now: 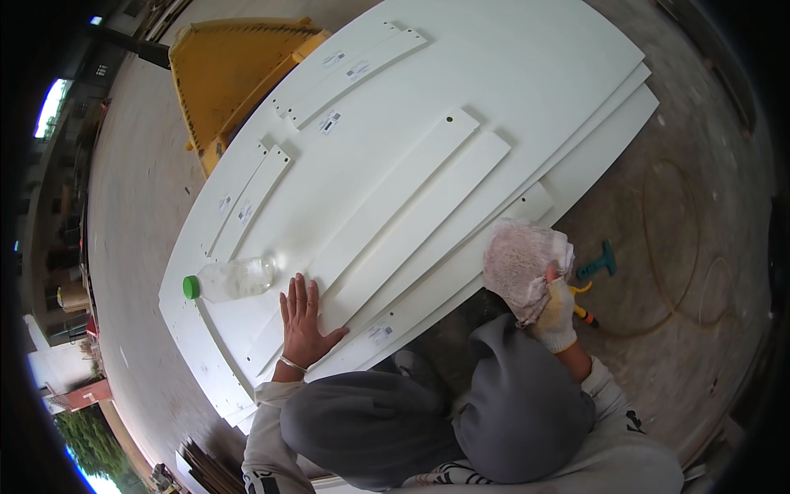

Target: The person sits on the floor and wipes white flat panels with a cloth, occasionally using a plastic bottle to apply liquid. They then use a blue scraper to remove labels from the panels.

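Note:
My bare left hand (304, 323) lies flat with its fingers spread, pressing on the near end of a long white strip (395, 198). A second white strip (428, 218) runs alongside it. Beside the fingertips, a clear plastic bottle (239, 280) with a green cap rests on its side. My right hand (555, 319) wears a pale knit work glove and grips a bunched, stained pinkish-white rag (522, 259). The rag hangs by the right edge of the stacked white panels (527, 66); whether it touches them I cannot tell.
Narrower white strips (358, 74) with labels lie farther up the panels, and more strips (255, 198) lie at left. Behind stands a yellow metal container (230, 74). On the floor at right are a teal-handled tool (598, 262) and a thin hose (695, 239). My knees (527, 403) are close below.

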Motion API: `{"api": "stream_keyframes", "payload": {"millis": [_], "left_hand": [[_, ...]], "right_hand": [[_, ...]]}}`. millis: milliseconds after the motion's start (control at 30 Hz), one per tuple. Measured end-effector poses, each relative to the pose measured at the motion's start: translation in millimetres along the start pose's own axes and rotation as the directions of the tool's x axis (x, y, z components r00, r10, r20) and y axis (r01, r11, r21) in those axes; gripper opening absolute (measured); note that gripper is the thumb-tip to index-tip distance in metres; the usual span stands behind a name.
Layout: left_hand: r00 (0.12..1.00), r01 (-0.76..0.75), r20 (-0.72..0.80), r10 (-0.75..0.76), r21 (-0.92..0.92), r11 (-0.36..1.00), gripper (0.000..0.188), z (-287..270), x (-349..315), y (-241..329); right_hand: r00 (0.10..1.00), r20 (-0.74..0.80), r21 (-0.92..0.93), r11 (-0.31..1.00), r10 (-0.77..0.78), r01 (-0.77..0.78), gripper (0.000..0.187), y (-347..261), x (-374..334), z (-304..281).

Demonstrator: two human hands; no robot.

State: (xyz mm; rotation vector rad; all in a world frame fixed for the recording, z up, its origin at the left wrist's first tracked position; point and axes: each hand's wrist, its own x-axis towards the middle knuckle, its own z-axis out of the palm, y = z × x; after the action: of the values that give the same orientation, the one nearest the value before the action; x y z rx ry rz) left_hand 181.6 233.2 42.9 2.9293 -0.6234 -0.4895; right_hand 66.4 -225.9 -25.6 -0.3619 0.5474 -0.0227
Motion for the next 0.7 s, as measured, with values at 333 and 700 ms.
{"api": "stream_keyframes", "payload": {"millis": [333, 700], "left_hand": [[0.968, 0.010, -0.247, -0.038, -0.114, 0.993, 0.099, 5, -13, -21], [0.730, -0.159, -0.336, -0.595, -0.930, 0.330, 0.097, -39, 15, -120]], "right_hand": [[0.996, 0.070, 0.069, 0.996, 0.051, -0.056, 0.064, -10, -3, 20], [0.940, 0.248, 0.263, 0.917, 0.236, -0.300, 0.060, 6, 38, 69]]}}
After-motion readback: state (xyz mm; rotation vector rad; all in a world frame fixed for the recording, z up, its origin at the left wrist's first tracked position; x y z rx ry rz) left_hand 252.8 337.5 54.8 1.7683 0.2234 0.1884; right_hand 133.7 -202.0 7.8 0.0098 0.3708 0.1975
